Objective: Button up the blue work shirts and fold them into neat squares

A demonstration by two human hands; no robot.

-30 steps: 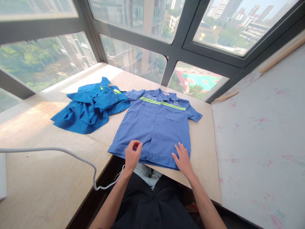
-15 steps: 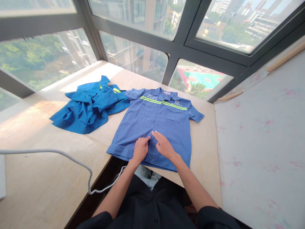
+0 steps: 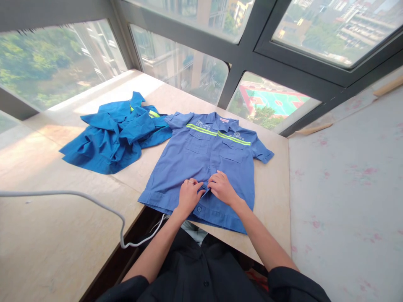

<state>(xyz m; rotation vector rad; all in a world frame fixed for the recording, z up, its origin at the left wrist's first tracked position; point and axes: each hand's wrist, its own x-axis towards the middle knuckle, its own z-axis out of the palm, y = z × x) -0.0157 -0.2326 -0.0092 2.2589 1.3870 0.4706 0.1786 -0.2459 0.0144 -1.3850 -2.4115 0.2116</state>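
Note:
A blue short-sleeved work shirt (image 3: 176, 161) lies spread front side up, its collar away from me and a yellow-green stripe across the chest. At the lower front opening, my left hand (image 3: 189, 195) pinches the cloth beside a button (image 3: 204, 186). Just right of that button, my right hand (image 3: 223, 187) grips the front edge with its fingertips, and the edge is slightly raised between the two hands. Another button (image 3: 199, 209) shows on the hem band below. The fingertips partly hide the cloth they hold.
A crumpled, brighter blue garment (image 3: 116, 134) touches the shirt's left sleeve area on the table (image 3: 78, 218). A white cable (image 3: 94, 204) runs across the left side and over the table edge. Windows border the back; a floral-papered wall (image 3: 343, 188) stands at right.
My right hand has come down from a raised, pointing pose and taken hold of the shirt's front edge. My left hand has shifted slightly right, and a button now shows between them.

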